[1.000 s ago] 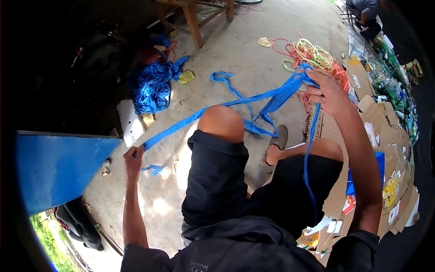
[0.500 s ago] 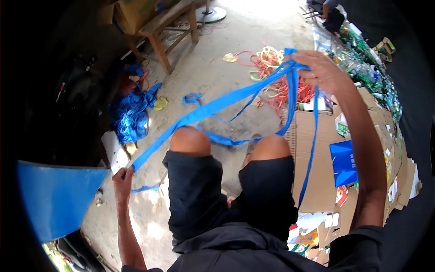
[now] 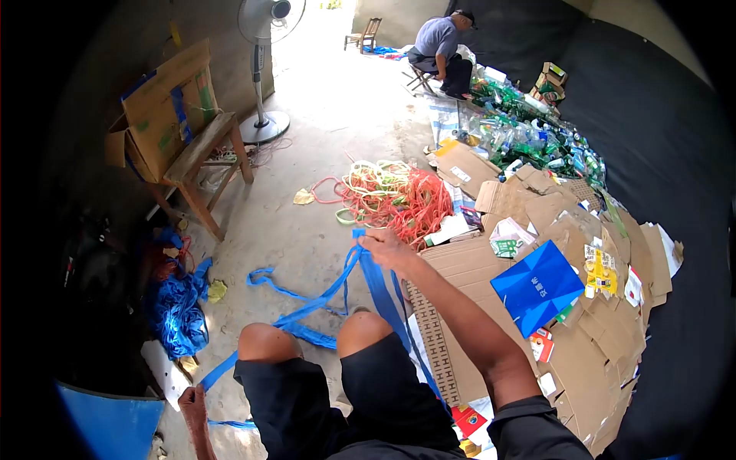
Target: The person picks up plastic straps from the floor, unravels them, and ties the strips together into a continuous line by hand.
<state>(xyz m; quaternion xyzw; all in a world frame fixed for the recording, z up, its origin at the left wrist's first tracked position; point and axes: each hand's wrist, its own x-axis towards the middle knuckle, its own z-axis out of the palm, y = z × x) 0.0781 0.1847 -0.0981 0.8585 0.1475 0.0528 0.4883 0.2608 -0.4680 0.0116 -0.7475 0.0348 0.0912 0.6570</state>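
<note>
My left hand (image 3: pixel 193 402) is closed on one end of a long blue strip (image 3: pixel 221 371), low at the left beside a white board. Held up in front of my knees, my right hand (image 3: pixel 383 247) pinches the same blue material near its top. From there one length slants down to my left hand, and other lengths hang down past my right knee. More blue strip loops over the concrete floor beyond my knees. A tangled blue heap (image 3: pixel 178 310) lies on the floor at the left.
Red and yellow cords (image 3: pixel 399 195) are piled ahead. Flattened cardboard (image 3: pixel 475 287) with a blue bag (image 3: pixel 538 288) covers the right side. A person (image 3: pixel 446 50) sits beside green bottles (image 3: pixel 537 134). A wooden bench (image 3: pixel 203 165) and fan (image 3: pixel 261 69) stand at left.
The view has tilted up and turned right, showing the fan and the seated person. My right hand has come down nearer my knees, and the strip between my hands hangs lower.
</note>
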